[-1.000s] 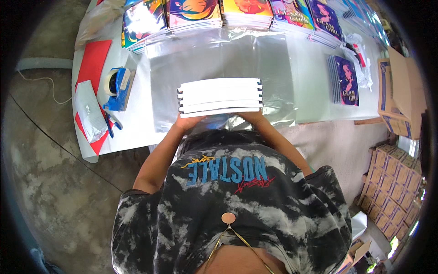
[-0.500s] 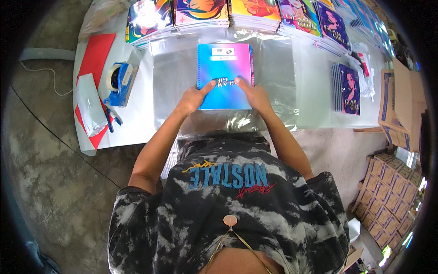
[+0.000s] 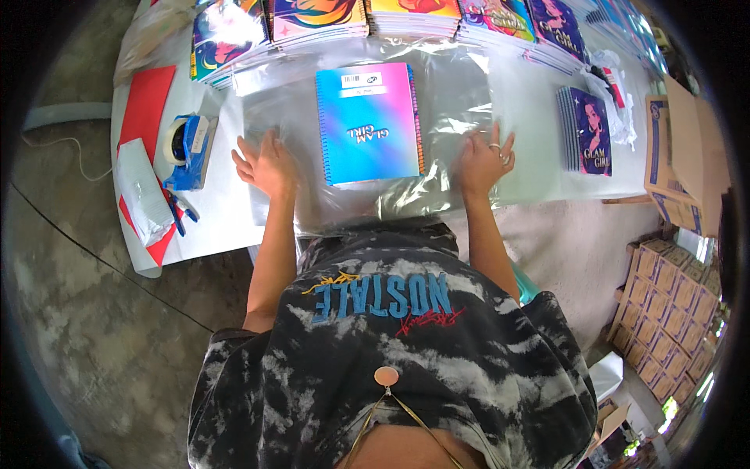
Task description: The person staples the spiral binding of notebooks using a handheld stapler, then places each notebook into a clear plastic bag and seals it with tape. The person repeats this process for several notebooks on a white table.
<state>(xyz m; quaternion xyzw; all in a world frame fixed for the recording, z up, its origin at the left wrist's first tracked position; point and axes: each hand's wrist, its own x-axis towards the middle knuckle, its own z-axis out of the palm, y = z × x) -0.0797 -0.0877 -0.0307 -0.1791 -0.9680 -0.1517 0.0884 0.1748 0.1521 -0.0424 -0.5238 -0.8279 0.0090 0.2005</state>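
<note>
A spiral notebook with a blue-to-pink cover lies on a clear plastic sheet in front of me. More coloured edges show beneath it on its right side, perhaps other notebooks. My left hand rests over the sheet's left part, apart from the notebook, fingers spread. On the opposite side, my right hand, with a ring on one finger, is over the sheet's right edge, its fingers also apart. Neither hand touches the notebook. Whether the fingertips touch the film is hard to make out.
Piles of illustrated notebooks line the table's far side. At left are a blue tape dispenser, scissors, a plastic-wrapped white pack and red sheets. Small notebooks and a cardboard box stand right; stacked cartons lie beyond.
Both hands have let go of the notebook and moved outward, left hand to the left and right hand to the right. The notebook now lies on the plastic sheet.
</note>
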